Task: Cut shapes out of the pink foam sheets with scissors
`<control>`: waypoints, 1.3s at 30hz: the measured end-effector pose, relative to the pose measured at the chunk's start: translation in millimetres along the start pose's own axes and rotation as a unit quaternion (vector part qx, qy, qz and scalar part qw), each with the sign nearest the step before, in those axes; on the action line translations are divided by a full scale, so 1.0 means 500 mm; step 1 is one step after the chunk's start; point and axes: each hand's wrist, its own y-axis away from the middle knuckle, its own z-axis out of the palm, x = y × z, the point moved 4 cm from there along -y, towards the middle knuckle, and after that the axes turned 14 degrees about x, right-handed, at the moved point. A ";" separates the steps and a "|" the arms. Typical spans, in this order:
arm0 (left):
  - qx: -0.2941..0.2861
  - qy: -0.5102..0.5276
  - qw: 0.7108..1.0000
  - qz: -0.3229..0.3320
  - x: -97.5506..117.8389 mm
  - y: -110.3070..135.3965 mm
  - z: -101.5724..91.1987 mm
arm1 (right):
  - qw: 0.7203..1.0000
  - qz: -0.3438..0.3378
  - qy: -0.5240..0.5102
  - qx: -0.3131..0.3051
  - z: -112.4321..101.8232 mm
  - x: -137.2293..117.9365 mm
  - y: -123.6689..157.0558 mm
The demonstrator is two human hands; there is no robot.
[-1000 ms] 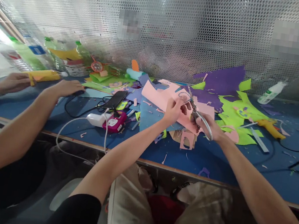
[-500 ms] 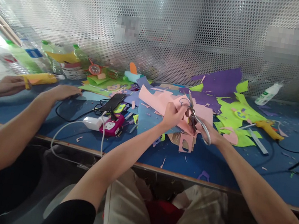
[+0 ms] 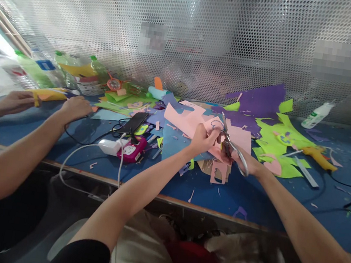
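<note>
My left hand (image 3: 204, 139) pinches a pink craft sheet (image 3: 179, 121) that has a dark curved outline drawn on it. My right hand (image 3: 244, 158) is closed round a pair of scissors (image 3: 240, 159). Their blades point up and away from me at the drawn part of the sheet, close to my left fingertips. Beneath my hands lie more pink pieces and a blue sheet (image 3: 174, 142). A pink offcut with a hole (image 3: 219, 172) lies just in front of them.
Left, another person's hands (image 3: 76, 109) are at a yellow object (image 3: 51, 94). Nearby are a magenta adapter (image 3: 133, 149), a black phone (image 3: 134, 122) and cables. Right are lime sheets (image 3: 289, 166), a yellow glue gun (image 3: 320, 156) and a white bottle (image 3: 318, 114). A perforated metal screen (image 3: 202, 43) stands behind.
The view has shifted slightly. My hands keep nearly the same hold on the sheet and scissors. The other person's nearer hand has drawn in its fingers by the yellow object.
</note>
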 end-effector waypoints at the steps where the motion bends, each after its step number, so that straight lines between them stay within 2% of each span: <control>1: 0.003 0.002 1.000 -0.001 0.001 0.001 0.000 | 1.000 0.003 0.000 0.002 0.000 -0.002 0.000; 6: 0.004 0.012 1.000 -0.003 0.006 0.003 0.006 | 0.999 0.023 -0.033 0.001 -0.001 0.010 0.004; 12: -0.006 0.009 1.000 -0.016 0.008 0.002 0.006 | 0.999 0.011 -0.039 0.009 -0.002 0.017 0.006; 19: -0.005 0.020 1.000 -0.011 0.017 0.002 0.003 | 1.000 0.003 -0.006 0.020 0.001 -0.002 0.006; 23: -0.004 0.004 1.000 -0.022 0.011 0.003 0.003 | 1.000 0.016 -0.001 0.015 0.002 0.003 0.006; 31: 0.005 0.030 0.999 -0.040 0.008 0.002 0.005 | 1.000 -0.003 0.000 0.004 -0.007 0.010 0.010; 39: 0.003 0.026 0.998 -0.054 0.011 0.001 0.002 | 0.999 -0.016 0.038 0.030 -0.006 0.009 0.011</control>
